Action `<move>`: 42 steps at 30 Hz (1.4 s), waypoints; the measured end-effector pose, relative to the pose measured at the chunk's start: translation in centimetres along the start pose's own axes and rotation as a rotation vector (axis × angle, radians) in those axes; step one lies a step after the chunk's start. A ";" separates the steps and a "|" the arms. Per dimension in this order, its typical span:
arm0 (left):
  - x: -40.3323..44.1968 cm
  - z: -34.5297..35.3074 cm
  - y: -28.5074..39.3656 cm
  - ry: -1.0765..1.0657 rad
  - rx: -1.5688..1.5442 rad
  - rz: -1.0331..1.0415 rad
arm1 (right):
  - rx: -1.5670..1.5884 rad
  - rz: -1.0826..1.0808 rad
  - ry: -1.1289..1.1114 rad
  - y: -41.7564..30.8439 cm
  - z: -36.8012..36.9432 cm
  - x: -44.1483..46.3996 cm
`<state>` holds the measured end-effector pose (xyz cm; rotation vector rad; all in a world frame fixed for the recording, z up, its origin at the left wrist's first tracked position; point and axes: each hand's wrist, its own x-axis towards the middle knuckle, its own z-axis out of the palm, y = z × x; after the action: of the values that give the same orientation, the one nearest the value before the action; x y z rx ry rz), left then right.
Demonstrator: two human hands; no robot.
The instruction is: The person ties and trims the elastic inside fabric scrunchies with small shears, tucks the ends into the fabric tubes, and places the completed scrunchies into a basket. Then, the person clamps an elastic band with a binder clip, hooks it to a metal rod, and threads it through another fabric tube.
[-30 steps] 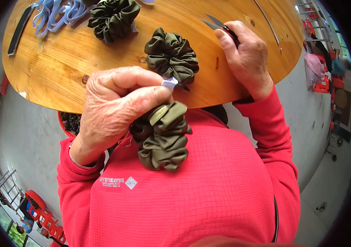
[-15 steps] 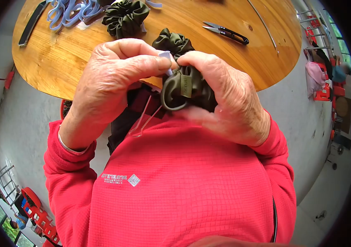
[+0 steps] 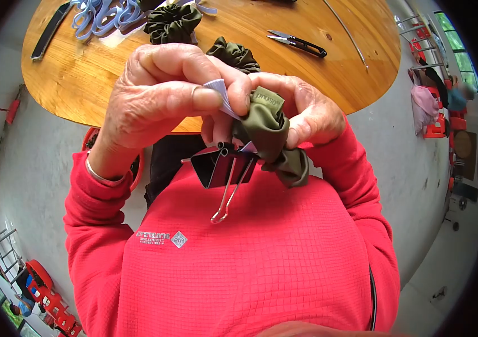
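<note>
Between the thumb and fingers of my left hand (image 3: 166,92) is the end of a pale lilac elastic band (image 3: 223,96), which runs to an olive green satin scrunchie (image 3: 267,126). My right hand (image 3: 309,109) is closed on the scrunchie, its thumb against the gathered cloth. A small olive label (image 3: 267,98) with lettering shows at the top of the cloth. Below my hands, a large black binder clip (image 3: 222,165) with wire handles hangs beside the scrunchie. A bit of lilac elastic shows at its jaws; where the clip is fixed is partly hidden.
Gathered olive scrunchies (image 3: 172,23) lie on the round wooden table (image 3: 81,84), one just behind my hands. Black thread snips (image 3: 298,43), a thin metal rod (image 3: 342,28), lilac elastic strips (image 3: 104,17) and a dark flat bar (image 3: 52,31) are also there.
The scrunchie has been turned and now hangs lower, its label upright and facing up. The binder clip has come into fuller view, and more of the elastic end shows in my left hand.
</note>
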<state>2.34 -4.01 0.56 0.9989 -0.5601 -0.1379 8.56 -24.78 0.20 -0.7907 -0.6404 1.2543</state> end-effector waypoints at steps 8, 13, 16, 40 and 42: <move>0.3 0.7 -2.1 0.219 -0.221 0.196 | -0.068 -0.111 0.158 0.3 0.5 0.1; -0.3 1.3 -0.5 0.517 -0.232 0.069 | -1.474 -0.712 0.695 -1.7 2.5 -2.3; 0.1 1.3 -0.8 0.645 -0.158 0.080 | -1.636 -0.831 0.495 -2.1 5.0 -3.2; 1.8 1.8 -2.0 0.438 0.599 0.275 | -1.390 -0.658 0.486 -2.3 1.3 -0.8; 2.2 1.3 -1.9 0.382 0.651 0.248 | -1.425 -0.671 0.521 -3.3 0.4 -1.0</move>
<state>3.83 -6.84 0.35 1.5290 -0.3723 0.4777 9.93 -26.09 3.13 -1.7624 -1.2079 -0.2215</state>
